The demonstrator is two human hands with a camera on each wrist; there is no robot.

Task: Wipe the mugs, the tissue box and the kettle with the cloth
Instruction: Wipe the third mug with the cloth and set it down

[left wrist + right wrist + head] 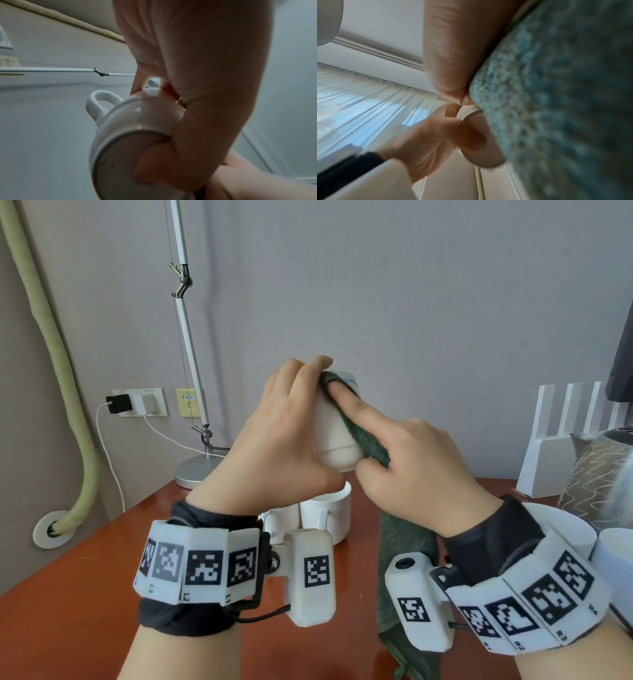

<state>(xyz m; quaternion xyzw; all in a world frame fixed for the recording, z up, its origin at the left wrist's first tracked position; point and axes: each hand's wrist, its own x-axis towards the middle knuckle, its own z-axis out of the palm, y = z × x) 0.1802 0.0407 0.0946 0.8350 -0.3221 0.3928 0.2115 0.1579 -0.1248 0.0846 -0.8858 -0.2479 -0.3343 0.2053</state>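
Head view first, nearest you: the tail of the dark green terry cloth (407, 546) hung down past your right wrist to the reddish-brown wooden table (85, 594). Up it ran into your right hand (414, 463), whose forefinger lay stretched along the cloth, pressing it against the mug's wall while the lower fingers curled round the fabric. Your left hand (277, 440) clasped the plain white ceramic mug (334, 436) raised above the table, thumb under near the base, fingers wrapped over the rim end. The left wrist camera confirmed that clasp: the mug (130, 129) was tilted, base toward the lens, handle pointing away from the palm.

Just beyond your wrists, two more white mugs (325, 513) stood on the table, close together. To your right sat a white bowl (565, 529), partly hidden, and behind it a patterned grey tissue box (596, 470), by my reading. A kettle I couldn't pick out with certainty.

So, my judgement: you were early on, with one mug mid-wipe. Whether the standing mugs had been wiped, the pictures didn't tell. The box and kettle were still ahead.
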